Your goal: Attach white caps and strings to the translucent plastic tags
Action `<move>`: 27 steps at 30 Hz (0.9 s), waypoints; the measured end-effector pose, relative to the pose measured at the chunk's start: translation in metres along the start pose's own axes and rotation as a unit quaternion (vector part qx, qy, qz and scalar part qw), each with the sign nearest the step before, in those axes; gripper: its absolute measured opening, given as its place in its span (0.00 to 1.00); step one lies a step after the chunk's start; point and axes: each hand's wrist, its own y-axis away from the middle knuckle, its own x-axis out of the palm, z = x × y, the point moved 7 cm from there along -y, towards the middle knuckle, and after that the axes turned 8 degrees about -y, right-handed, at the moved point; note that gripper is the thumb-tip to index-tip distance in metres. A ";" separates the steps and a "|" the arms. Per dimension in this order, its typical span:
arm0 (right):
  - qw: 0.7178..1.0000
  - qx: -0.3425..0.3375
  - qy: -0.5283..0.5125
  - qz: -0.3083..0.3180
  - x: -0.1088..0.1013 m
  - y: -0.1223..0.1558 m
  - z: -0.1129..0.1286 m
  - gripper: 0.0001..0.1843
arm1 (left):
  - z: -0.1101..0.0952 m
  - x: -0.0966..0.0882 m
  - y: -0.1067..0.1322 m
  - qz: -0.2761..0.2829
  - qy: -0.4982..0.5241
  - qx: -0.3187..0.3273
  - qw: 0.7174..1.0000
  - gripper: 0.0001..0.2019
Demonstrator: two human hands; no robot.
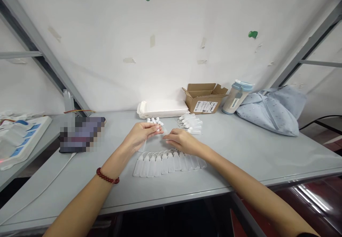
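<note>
My left hand (141, 135) is closed in a pinch, with a small white plastic piece (158, 130) between thumb and fingertips. Facing it, my right hand (183, 140) has its fingers drawn together; what they hold, if anything, is too small to make out. Below both hands lies a row of several translucent, bottle-like plastic pieces (152, 166) with thin looped white cords at their tops. Just behind the left hand is a cluster of small white pieces (153, 120). More translucent pieces with cords (191, 123) lie in a pile beyond the right hand.
A stack of flat white packets (164, 109) lies against the wall beside an open cardboard box (205, 100). Farther right stand a tumbler (236, 98) and a light blue fabric bag (269, 112). At left are a phone (82, 135) with a cable and a power strip (24, 141).
</note>
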 end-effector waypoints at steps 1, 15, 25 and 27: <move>1.000 -0.010 0.003 -0.014 -0.001 0.000 0.002 0.15 | 0.001 0.000 0.000 -0.007 -0.009 0.002 1.000 0.07; 0.996 -0.071 -0.002 -0.055 -0.001 0.002 0.014 0.12 | 0.006 0.015 0.001 0.029 -0.017 0.027 0.999 0.15; 0.995 -0.081 0.020 -0.055 -0.007 0.003 0.027 0.09 | 0.005 0.024 0.008 0.050 -0.004 0.011 0.999 0.14; 0.994 -0.087 0.026 -0.055 -0.007 0.004 0.029 0.10 | 0.004 0.025 0.009 0.051 -0.008 0.009 0.999 0.13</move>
